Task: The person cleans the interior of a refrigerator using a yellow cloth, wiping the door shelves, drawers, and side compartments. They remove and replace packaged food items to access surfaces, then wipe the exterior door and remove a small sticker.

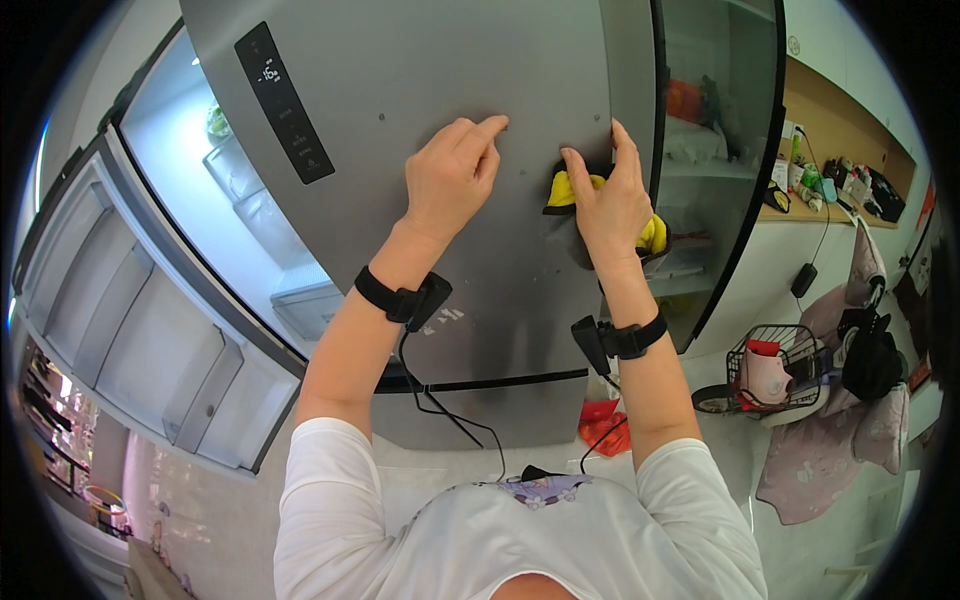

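In front of me is the grey metal door of a refrigerator, with small dark spots and pale scuffed patches on it. My left hand is at the middle of this door, most fingers curled and the index fingertip at its surface by a small dark mark. No object shows in that hand. Against the door's right edge, my right hand holds a yellow and black cloth, its thumb over the front and fingers along the edge. Part of the cloth is hidden behind the hand. Black bands with cables circle both wrists.
A door with clear shelves hangs open at left, beside a lit compartment. A dark display panel is on the grey door. To the right are a glass-fronted cabinet, a cluttered counter and a wire basket.
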A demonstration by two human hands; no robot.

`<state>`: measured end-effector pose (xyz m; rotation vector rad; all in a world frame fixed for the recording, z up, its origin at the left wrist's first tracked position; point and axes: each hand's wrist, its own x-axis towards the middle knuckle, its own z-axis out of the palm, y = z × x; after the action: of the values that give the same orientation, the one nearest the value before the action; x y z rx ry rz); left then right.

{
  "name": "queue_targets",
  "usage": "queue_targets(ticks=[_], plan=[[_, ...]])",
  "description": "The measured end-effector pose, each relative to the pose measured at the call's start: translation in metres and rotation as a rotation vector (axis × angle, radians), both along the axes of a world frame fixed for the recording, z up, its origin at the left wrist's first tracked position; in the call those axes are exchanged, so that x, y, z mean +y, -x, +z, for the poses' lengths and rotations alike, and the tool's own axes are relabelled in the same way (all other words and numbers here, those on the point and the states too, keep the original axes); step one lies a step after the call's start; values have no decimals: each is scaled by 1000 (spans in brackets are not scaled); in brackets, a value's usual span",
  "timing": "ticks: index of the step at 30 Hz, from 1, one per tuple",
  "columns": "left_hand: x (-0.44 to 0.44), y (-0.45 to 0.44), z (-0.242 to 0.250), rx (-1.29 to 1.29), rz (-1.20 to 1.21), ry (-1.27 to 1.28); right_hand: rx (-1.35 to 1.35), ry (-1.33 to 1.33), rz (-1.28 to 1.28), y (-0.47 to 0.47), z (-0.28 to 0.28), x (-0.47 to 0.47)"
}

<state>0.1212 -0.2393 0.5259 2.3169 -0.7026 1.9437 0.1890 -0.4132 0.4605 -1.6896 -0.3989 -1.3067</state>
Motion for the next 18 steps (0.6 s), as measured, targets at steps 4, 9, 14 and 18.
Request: queue_targets(ticks=[4,9,14,18], plan=[[3,-3,2,-119,53,-148,3,-3,-8,-1,0,0],[8,-3,2,-51,96,-187,-4,2,-9,0,0,-1],[17,6,-1,13,9,-194,-187,-37,72,15,2,-7],[23,13,0,148,-160,96,-362,54,226,28,14,6]])
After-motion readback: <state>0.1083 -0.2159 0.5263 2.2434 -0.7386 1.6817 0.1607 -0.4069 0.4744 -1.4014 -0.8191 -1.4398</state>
